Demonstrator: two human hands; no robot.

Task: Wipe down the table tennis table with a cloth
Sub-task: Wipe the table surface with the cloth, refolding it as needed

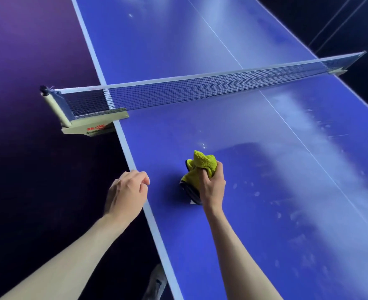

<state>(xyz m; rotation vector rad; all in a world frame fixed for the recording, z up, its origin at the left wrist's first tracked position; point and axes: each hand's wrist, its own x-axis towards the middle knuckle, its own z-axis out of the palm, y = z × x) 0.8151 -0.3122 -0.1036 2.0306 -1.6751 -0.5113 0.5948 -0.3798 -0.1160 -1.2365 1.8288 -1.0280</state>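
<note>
Here your right hand [211, 182] grips one bunched yellow-green microfibre cloth [200, 167] against the blue table tennis table [265, 213]; your left hand [127, 191], loosely curled and holding nothing, sits just beside it at the white edge, one net [189, 92] beyond.

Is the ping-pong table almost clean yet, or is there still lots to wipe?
Still lots. The dark patch on the table beside the cloth looks wiped already. The right hand grips the bunched yellow cloth on the surface, while the left hand is at the near edge. Pale smears run toward the net, with more beyond it.
</note>
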